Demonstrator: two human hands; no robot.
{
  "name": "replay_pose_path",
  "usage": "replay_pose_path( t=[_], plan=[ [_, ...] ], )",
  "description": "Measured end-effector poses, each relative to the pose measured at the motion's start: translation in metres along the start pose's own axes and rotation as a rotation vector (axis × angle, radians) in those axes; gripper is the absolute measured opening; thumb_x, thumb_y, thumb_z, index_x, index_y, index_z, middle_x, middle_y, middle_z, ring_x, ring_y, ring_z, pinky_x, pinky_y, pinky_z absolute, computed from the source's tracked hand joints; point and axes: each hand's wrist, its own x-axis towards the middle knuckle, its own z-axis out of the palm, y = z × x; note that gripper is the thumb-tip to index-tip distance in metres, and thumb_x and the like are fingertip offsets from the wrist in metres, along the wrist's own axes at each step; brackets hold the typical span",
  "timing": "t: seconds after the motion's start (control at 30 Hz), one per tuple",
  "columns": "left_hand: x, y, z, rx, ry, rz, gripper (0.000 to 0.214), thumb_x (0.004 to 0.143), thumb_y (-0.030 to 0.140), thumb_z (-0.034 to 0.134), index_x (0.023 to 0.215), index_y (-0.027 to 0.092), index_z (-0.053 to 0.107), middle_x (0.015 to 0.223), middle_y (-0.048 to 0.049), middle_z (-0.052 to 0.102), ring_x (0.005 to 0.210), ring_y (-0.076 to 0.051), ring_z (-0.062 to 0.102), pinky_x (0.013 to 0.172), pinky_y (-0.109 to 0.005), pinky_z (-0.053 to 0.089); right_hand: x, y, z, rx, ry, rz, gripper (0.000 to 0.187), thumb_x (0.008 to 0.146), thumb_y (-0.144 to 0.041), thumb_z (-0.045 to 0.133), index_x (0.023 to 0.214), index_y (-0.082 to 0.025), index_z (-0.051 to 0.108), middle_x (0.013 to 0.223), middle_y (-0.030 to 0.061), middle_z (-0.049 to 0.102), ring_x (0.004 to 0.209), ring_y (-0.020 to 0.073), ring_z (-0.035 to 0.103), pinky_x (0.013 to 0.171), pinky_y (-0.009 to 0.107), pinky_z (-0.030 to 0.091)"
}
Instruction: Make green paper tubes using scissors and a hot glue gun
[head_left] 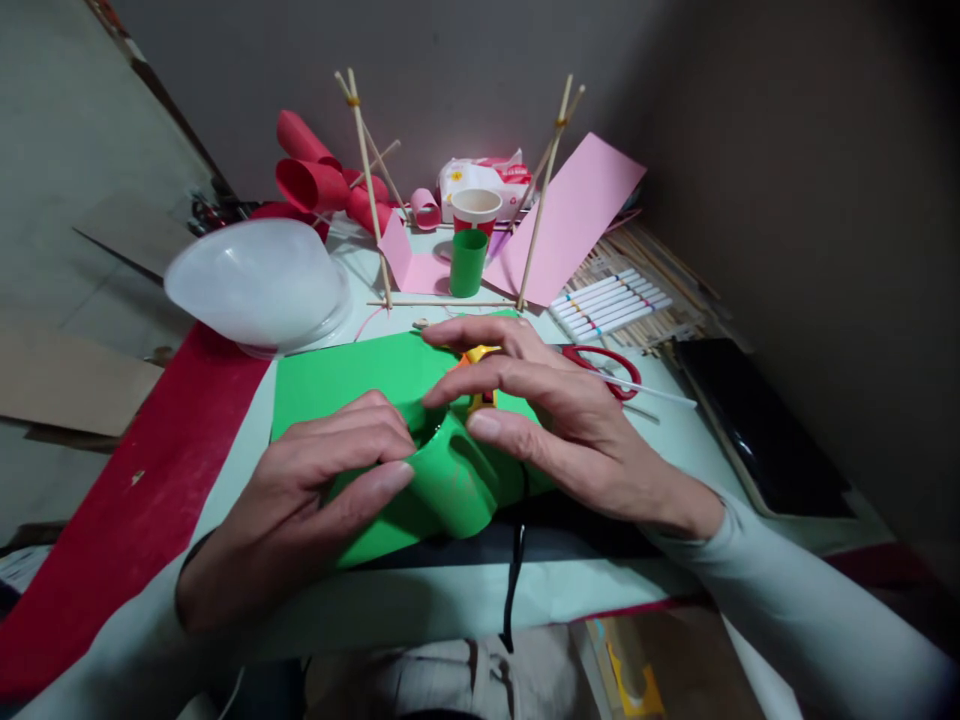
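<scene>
A rolled green paper tube point(457, 480) is tilted between my hands, its opening toward the upper left. My left hand point(322, 480) pinches its left rim, thumb outside and fingertips at the opening. My right hand point(555, 430) arches over the tube's other side, thumb against its edge and index finger reaching across the opening. Behind those fingers is a yellow and orange glue gun point(484, 398), mostly hidden. A black cord point(515, 570) hangs over the table's near edge. Beneath lies a flat green sheet point(352, 370).
Red-handled scissors point(630, 372) lie beside my right wrist. Farther back stand a stick frame point(367, 180), a small green cup-like tube point(468, 265), a paper cup point(475, 205) and pink sheets point(577, 210). White markers point(611, 305), a plastic bowl point(255, 270) and a black tablet-like slab point(757, 420) flank them.
</scene>
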Motion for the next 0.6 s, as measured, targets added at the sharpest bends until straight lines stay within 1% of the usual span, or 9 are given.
replay_pose_path(
  t=[0.1,0.23,0.3,0.4,0.47,0.53,0.57,0.6],
  plan=[
    [0.002,0.004,0.000,0.006,-0.051,-0.026,0.025,0.099,0.018,0.054,0.079,0.023,0.067,0.075,0.0021,0.068,0.073,-0.016,0.061,0.077,-0.030,0.049,0.001,-0.002,-0.002,-0.006,-0.080,-0.049,0.013,0.105,-0.026,0.059,0.112,-0.023,0.069,0.148,0.0073,0.057,0.143,0.0187,0.049,0.121,0.039,0.042],
    [0.000,0.001,0.000,-0.018,-0.079,-0.010,0.025,0.099,0.017,0.053,0.077,0.023,0.064,0.075,0.0016,0.066,0.075,-0.016,0.060,0.072,-0.029,0.048,0.001,-0.002,0.000,-0.012,-0.097,-0.069,0.009,0.104,-0.022,0.060,0.100,-0.022,0.067,0.143,0.0071,0.062,0.139,0.0169,0.052,0.120,0.037,0.043],
    [-0.002,-0.003,0.000,-0.028,-0.063,-0.009,0.020,0.099,0.017,0.055,0.082,0.023,0.064,0.078,0.0026,0.066,0.077,-0.015,0.060,0.075,-0.028,0.049,0.001,-0.001,0.003,-0.003,-0.093,-0.078,0.009,0.104,-0.022,0.060,0.097,-0.021,0.066,0.137,0.0069,0.065,0.136,0.0178,0.055,0.119,0.037,0.043],
    [-0.005,-0.009,0.001,-0.048,-0.001,-0.019,0.013,0.097,0.016,0.059,0.089,0.025,0.065,0.082,0.0048,0.066,0.079,-0.014,0.061,0.079,-0.027,0.048,0.000,0.001,0.007,0.016,-0.068,-0.079,0.009,0.104,-0.019,0.058,0.098,-0.020,0.064,0.130,0.0066,0.066,0.127,0.0187,0.060,0.115,0.038,0.047],
    [-0.006,-0.010,0.001,-0.058,0.022,-0.028,0.014,0.097,0.016,0.060,0.087,0.025,0.065,0.081,0.0055,0.064,0.078,-0.013,0.060,0.078,-0.026,0.048,0.000,0.001,0.007,0.061,-0.070,-0.079,0.010,0.105,-0.018,0.057,0.097,-0.019,0.064,0.127,0.0080,0.065,0.123,0.0180,0.060,0.115,0.038,0.046],
    [-0.007,-0.010,0.001,-0.043,0.026,-0.035,0.017,0.097,0.015,0.060,0.085,0.025,0.064,0.080,0.0058,0.064,0.078,-0.012,0.060,0.078,-0.026,0.048,0.000,-0.001,0.006,0.148,-0.119,-0.038,0.010,0.105,-0.018,0.056,0.102,-0.016,0.066,0.137,0.0094,0.064,0.129,0.0170,0.059,0.119,0.035,0.041],
    [-0.007,-0.010,0.001,-0.033,0.028,-0.040,0.017,0.097,0.015,0.060,0.084,0.025,0.064,0.080,0.0057,0.064,0.078,-0.012,0.060,0.077,-0.025,0.047,0.000,-0.001,0.006,0.211,-0.154,0.005,0.012,0.105,-0.020,0.058,0.111,-0.016,0.068,0.146,0.0090,0.060,0.136,0.0169,0.055,0.122,0.033,0.037],
    [-0.007,-0.009,0.001,-0.030,0.030,-0.045,0.017,0.098,0.015,0.060,0.085,0.025,0.064,0.081,0.0053,0.064,0.078,-0.012,0.059,0.076,-0.025,0.047,0.000,-0.002,0.005,0.291,-0.182,0.056,0.021,0.105,-0.023,0.059,0.124,-0.018,0.067,0.155,0.0072,0.055,0.145,0.0169,0.049,0.125,0.033,0.032]
  ],
)
